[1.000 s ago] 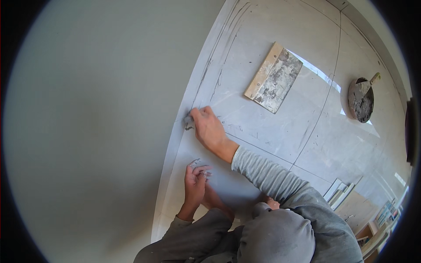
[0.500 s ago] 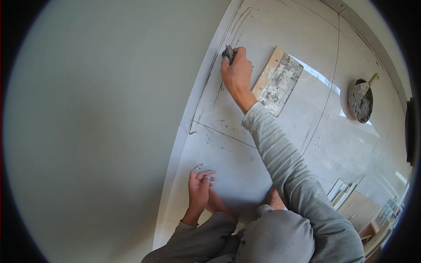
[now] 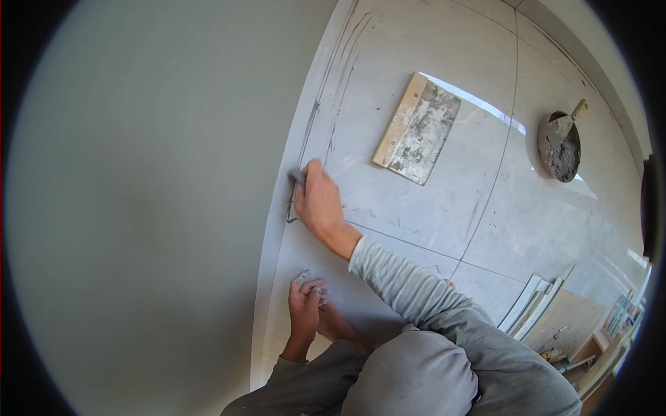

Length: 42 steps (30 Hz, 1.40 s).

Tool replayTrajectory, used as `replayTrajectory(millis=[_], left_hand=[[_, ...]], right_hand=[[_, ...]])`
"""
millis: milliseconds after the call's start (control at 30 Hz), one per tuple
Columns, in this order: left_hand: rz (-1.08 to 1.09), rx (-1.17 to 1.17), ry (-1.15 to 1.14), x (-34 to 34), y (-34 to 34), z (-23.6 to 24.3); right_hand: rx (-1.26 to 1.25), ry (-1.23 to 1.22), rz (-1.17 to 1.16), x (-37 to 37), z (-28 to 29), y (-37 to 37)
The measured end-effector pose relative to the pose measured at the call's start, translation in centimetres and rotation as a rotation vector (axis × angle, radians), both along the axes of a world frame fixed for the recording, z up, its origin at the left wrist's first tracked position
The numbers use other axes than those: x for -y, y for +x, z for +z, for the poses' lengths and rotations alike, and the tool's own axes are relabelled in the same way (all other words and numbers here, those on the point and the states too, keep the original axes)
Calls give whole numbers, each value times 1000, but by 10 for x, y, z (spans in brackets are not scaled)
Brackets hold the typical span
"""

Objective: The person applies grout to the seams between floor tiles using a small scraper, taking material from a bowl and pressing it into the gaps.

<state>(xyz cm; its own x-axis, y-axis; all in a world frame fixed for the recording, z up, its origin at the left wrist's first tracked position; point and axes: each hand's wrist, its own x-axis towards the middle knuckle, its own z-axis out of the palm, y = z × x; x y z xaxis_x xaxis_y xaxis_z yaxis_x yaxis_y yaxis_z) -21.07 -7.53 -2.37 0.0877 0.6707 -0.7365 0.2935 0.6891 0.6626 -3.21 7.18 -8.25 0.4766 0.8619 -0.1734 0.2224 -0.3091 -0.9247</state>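
Observation:
My right hand (image 3: 321,201) is closed on a small dark grey wad (image 3: 298,177), blurred; whether it is cloth or sponge I cannot tell. It is held low against the joint where the tiled floor (image 3: 416,215) meets the white base strip (image 3: 277,208) of the wall. Dark grout smears run along that joint, both beyond and just nearer than the hand. My left hand (image 3: 304,305) hangs by my left knee, fingers loosely bent and apart, grey-white paste on the tips, nothing visible in it. A wide scraper (image 3: 420,128) with a wooden grip and paste-caked blade lies right of my right hand.
A round pan (image 3: 543,149) of dark grout stands farther right, a putty knife (image 3: 570,121) resting in it. White strips (image 3: 531,305) and a board (image 3: 565,322) lie at the lower right. The plain grey-green wall (image 3: 139,208) fills the left side.
My right hand has come nearer along the wall joint with the grey wad, from beside the far smears down close to the tile corner. The left hand stays by the knee.

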Motion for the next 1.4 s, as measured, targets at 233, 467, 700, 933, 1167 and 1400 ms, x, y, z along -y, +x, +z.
replayTrajectory(millis=[233, 467, 700, 933, 1167, 1400], left_hand=[[5, 12, 18, -3, 9, 7], [43, 34, 10, 0, 3, 12], [47, 54, 31, 5, -14, 2], [48, 24, 15, -1, -11, 6], [16, 37, 33, 0, -2, 16], [31, 35, 49, 6, 0, 15]], right_hand=[[-15, 188, -253, -40, 23, 86], [203, 58, -211, -116, 8, 134], [252, 175, -75, -65, -3, 84], [128, 120, 120, 5, 9, 5], [-53, -11, 326, 33, 18, -12], [166, 136, -290, -110, 28, 184]])
